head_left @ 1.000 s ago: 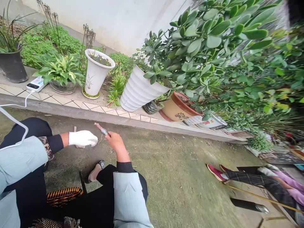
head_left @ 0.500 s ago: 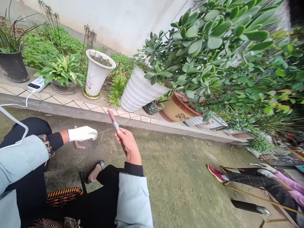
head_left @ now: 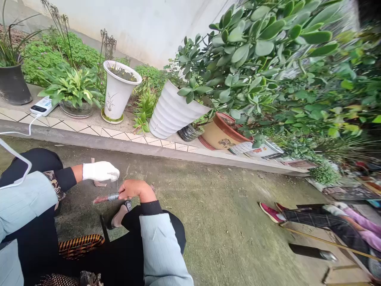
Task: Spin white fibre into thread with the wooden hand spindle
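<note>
My right hand [head_left: 131, 190], bare, is closed around a brown wooden stick [head_left: 100, 200]. Grey thin wire or cord [head_left: 113, 196] is wound in a band around the stick, just beyond my fingers. The stick lies nearly level, its free end pointing left. Above it, my left hand [head_left: 102, 171] wears a white knitted glove, fingers pinched together. A thin strand runs from those fingertips down toward the winding. Whether it is wire or string is too fine to tell. Behind the gloved hand, a piece of wood [head_left: 99, 183] rests on the ground, partly hidden.
A tiled ledge [head_left: 125, 136] crosses ahead, bearing a white flowerpot [head_left: 119, 93], a ribbed white pot [head_left: 172, 113] and a tan pot [head_left: 218, 135]. A white device [head_left: 43, 105] with a cable sits at left. At right, another person's legs [head_left: 309, 220] and gloved hands show.
My right hand has turned the stick from pointing up to pointing left, and lowered it. The strand now runs almost vertically and looks shorter. My left hand stays nearly in place, still pinched.
</note>
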Available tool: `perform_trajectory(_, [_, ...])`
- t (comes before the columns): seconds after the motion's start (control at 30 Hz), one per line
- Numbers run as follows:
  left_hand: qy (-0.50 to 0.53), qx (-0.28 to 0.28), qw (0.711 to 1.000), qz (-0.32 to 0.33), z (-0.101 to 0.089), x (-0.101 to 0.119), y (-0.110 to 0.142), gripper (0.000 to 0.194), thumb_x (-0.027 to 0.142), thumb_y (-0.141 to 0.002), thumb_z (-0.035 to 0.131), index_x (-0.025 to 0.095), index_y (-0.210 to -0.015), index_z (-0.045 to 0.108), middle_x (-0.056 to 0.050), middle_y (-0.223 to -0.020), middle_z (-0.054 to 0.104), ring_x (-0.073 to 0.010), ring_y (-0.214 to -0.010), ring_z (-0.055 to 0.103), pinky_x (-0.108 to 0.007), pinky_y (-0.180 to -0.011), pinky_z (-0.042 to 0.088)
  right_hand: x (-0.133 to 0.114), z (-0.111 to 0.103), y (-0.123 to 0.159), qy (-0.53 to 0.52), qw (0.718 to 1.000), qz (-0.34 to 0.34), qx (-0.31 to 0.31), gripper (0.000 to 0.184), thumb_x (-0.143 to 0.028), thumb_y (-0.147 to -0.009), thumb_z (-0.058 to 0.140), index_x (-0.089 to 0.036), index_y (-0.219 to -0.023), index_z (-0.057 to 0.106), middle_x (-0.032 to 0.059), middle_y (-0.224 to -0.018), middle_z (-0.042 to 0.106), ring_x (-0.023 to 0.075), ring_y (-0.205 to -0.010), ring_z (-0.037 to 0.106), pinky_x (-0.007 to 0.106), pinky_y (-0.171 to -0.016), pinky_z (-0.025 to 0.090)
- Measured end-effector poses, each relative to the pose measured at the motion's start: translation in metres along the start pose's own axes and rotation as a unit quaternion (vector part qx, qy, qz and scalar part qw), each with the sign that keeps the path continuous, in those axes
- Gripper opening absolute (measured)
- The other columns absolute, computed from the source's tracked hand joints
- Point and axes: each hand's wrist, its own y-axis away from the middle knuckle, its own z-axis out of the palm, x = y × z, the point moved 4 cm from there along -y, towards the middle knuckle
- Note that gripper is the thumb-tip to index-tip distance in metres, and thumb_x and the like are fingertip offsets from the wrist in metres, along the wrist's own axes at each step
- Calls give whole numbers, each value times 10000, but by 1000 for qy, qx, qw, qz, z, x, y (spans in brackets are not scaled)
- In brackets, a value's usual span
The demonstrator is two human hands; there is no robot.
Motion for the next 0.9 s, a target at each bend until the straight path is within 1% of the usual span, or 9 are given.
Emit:
perform_trajectory(0.1, [56,40,997,-35,-7,-6,-1,244,309,-855,438,153,-697,538,12,-669,554,-105,-608,455,-194,-605,350,-8,-6,26,-131,980,-150,24,201,-338,-765,634,-151,-829,669,-20,-685,594,66,-542,476,196,-537,367])
perform_trajectory(0.17, [92,75,991,-68,-11,-10,-2,256,341,-856,436,147,-730,543,7,-687,563,-111,-629,470,-196,-612,366,0,-21,47,-239,939,-196,148,240,-374,-765,634,-148,-845,647,-27,-666,561,62,-537,452,189,-514,355])
perform_trajectory(0.23, [111,98,985,-93,-12,-13,-2,260,344,-859,424,144,-754,551,0,-697,571,-115,-639,480,-200,-619,380,17,-38,64,-345,863,-209,303,250,-401,-772,616,-152,-788,608,-34,-637,515,56,-513,406,184,-471,318])
perform_trajectory(0.33, [114,69,988,-80,-7,-10,-2,242,317,-855,425,149,-744,558,-3,-716,590,-115,-648,494,-200,-642,393,44,-50,72,-456,742,-187,455,273,-424,-736,629,-163,-783,564,-32,-660,499,59,-499,381,188,-436,303])
perform_trajectory(0.4, [118,17,992,-43,0,-2,-3,230,302,-848,437,153,-712,548,-2,-704,589,-113,-638,490,-196,-634,393,57,-52,67,-466,707,-149,511,269,-421,-732,609,-164,-790,552,-26,-669,497,64,-494,380,194,-430,302])
perform_trajectory(0.47, [128,-26,991,-12,7,5,-2,221,287,-845,443,155,-693,533,1,-676,573,-111,-624,479,-191,-615,388,65,-54,58,-416,722,-80,547,241,-399,-761,559,-160,-790,562,-18,-656,502,72,-486,378,205,-438,300])
perform_trajectory(0.63, [135,-43,990,8,7,13,1,197,271,-846,443,155,-715,533,7,-693,568,-106,-642,489,-178,-635,388,64,-55,40,-109,830,128,532,219,-325,-823,509,-174,-855,665,49,-747,635,131,-630,512,246,-573,346])
perform_trajectory(0.77, [78,4,997,0,-7,8,4,206,272,-850,435,155,-721,546,11,-691,577,-102,-627,477,-176,-631,375,46,-41,16,44,917,186,351,236,-309,-811,551,-182,-937,704,102,-900,685,180,-754,584,264,-604,351])
perform_trajectory(0.9, [5,85,996,-32,-17,-6,5,211,277,-848,430,154,-729,555,8,-702,592,-109,-643,487,-183,-644,367,19,-11,-12,45,987,92,125,170,-257,-751,625,-186,-867,727,38,-742,672,128,-632,564,228,-567,366])
